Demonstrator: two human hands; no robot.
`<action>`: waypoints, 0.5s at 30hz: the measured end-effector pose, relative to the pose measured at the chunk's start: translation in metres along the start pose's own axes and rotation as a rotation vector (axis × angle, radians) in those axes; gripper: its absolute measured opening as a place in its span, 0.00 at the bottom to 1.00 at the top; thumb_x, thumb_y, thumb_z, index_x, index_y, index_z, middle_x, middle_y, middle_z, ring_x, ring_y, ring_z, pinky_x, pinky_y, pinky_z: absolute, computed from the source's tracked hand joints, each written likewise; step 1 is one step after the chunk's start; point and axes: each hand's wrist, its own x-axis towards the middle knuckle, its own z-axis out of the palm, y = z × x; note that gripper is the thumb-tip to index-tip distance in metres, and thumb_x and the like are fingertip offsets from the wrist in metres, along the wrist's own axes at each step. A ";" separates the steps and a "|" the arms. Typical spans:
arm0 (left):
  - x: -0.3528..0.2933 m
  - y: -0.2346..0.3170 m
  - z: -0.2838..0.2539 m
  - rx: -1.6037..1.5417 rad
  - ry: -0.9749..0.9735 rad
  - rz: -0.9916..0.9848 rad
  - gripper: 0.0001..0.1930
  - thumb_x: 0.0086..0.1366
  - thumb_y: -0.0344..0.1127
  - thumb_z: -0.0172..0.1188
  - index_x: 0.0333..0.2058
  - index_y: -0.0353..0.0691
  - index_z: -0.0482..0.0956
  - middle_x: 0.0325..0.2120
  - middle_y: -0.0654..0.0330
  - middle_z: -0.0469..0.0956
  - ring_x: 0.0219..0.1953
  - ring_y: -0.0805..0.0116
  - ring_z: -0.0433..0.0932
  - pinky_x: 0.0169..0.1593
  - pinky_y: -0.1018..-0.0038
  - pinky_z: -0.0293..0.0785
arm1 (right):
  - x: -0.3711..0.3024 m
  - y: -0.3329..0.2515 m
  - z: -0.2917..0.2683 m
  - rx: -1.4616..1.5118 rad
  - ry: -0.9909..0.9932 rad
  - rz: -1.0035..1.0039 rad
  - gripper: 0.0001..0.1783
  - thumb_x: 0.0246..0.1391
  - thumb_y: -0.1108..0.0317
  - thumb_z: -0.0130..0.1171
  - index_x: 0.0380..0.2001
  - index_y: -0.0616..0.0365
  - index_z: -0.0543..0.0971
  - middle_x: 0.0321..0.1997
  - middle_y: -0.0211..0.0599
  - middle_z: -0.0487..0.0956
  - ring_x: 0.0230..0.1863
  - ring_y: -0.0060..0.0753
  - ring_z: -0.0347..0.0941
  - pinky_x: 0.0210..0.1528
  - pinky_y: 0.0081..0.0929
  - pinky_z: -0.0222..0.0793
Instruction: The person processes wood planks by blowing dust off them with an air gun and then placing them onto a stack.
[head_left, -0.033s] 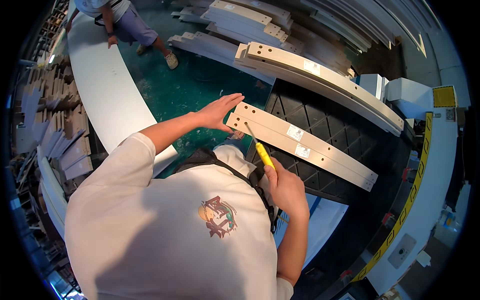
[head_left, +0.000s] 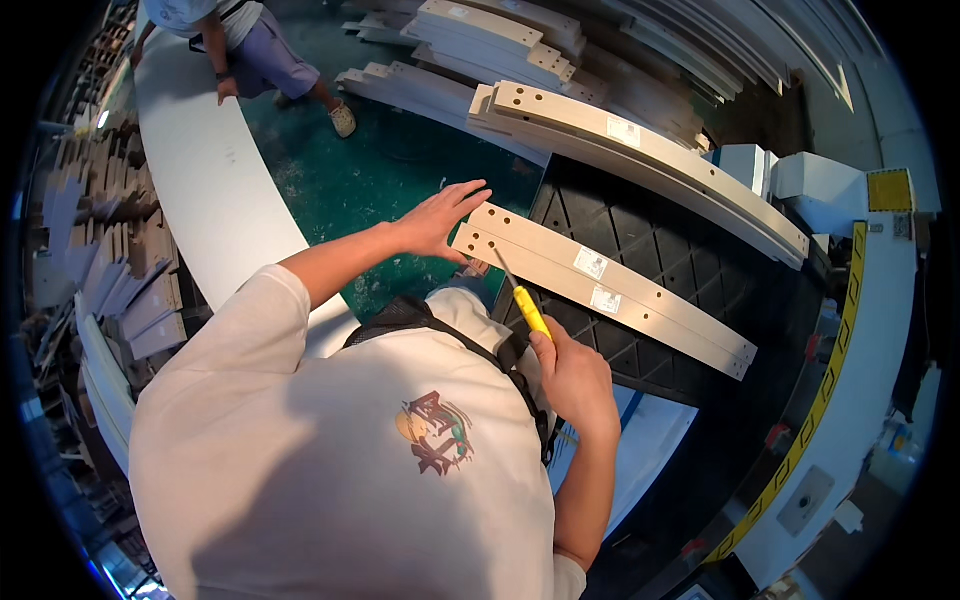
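My right hand (head_left: 577, 385) is closed around the yellow handle of a screwdriver (head_left: 530, 311). Its thin metal shaft reaches to a hole near the left end of the closer of two pale boards (head_left: 547, 273). The farther pale board (head_left: 548, 240) lies right alongside, and both carry dark holes and a white label. At their left ends is my left hand (head_left: 437, 222), its fingers stretched out and the thumb by the closer board's end. Whether it presses on the boards I cannot tell. Beneath them is a black ridged surface (head_left: 565, 192).
Beyond lies a stack of long pale boards (head_left: 660, 150). More boards (head_left: 490, 35) are piled farther back. A person (head_left: 250, 50) at the upper left rests a hand on a long white panel (head_left: 205, 200). A white machine edge with a yellow-black strip (head_left: 808, 425) runs down the right.
The long white panel at the left has shifted slightly, and grey marks now show on it. The person beside it has moved a little. My hands and the screwdriver stay almost where they were.
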 end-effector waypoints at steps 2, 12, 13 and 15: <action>0.005 0.004 -0.001 0.095 0.044 0.040 0.64 0.46 0.50 0.83 0.76 0.43 0.51 0.76 0.47 0.50 0.77 0.44 0.51 0.77 0.49 0.51 | -0.003 0.003 0.002 0.013 0.023 -0.012 0.27 0.74 0.47 0.45 0.61 0.55 0.78 0.37 0.55 0.85 0.38 0.62 0.82 0.41 0.54 0.76; 0.045 0.057 0.028 0.415 0.025 0.182 0.55 0.45 0.44 0.75 0.72 0.41 0.59 0.72 0.48 0.59 0.76 0.49 0.56 0.75 0.32 0.37 | -0.026 0.042 0.011 0.160 0.306 0.126 0.25 0.73 0.49 0.47 0.56 0.58 0.77 0.35 0.54 0.85 0.39 0.60 0.82 0.43 0.52 0.76; 0.049 0.064 0.031 0.388 0.018 0.182 0.56 0.44 0.43 0.76 0.72 0.41 0.58 0.71 0.48 0.59 0.76 0.48 0.56 0.75 0.33 0.38 | -0.031 0.044 0.006 0.190 0.180 0.129 0.27 0.73 0.46 0.46 0.56 0.56 0.78 0.37 0.54 0.85 0.41 0.60 0.82 0.46 0.52 0.76; 0.055 0.083 0.027 0.419 -0.056 0.216 0.56 0.43 0.37 0.76 0.73 0.43 0.57 0.70 0.48 0.60 0.73 0.46 0.58 0.76 0.37 0.41 | -0.038 0.057 0.008 0.226 -0.036 0.057 0.29 0.72 0.42 0.43 0.52 0.52 0.82 0.42 0.51 0.86 0.47 0.58 0.82 0.53 0.50 0.76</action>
